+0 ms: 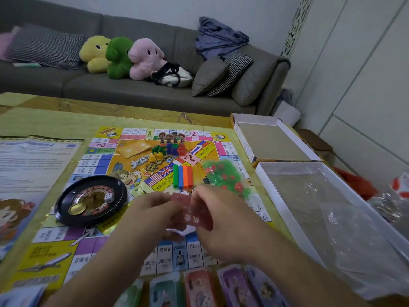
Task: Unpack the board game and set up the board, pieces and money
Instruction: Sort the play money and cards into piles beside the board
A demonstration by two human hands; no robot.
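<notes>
The game board [93,218] lies unfolded on the table. Over its near edge my left hand [152,218] and my right hand [225,222] both grip a small red pack of cards [190,211], blurred by motion. On the board stand a black roulette wheel [90,200] with a white die in it, figure pawns [171,138], coloured sticks [183,176], a bag of green and red houses [223,176] and yellow cards [135,149]. Stacks of play money [199,286] lie in a row at the near table edge.
The box lid [272,140] and the open white box base [278,202] with clear plastic [345,229] sit at the right. A printed rule sheet [33,165] lies at the left. A grey sofa [132,85] with plush toys stands behind the table.
</notes>
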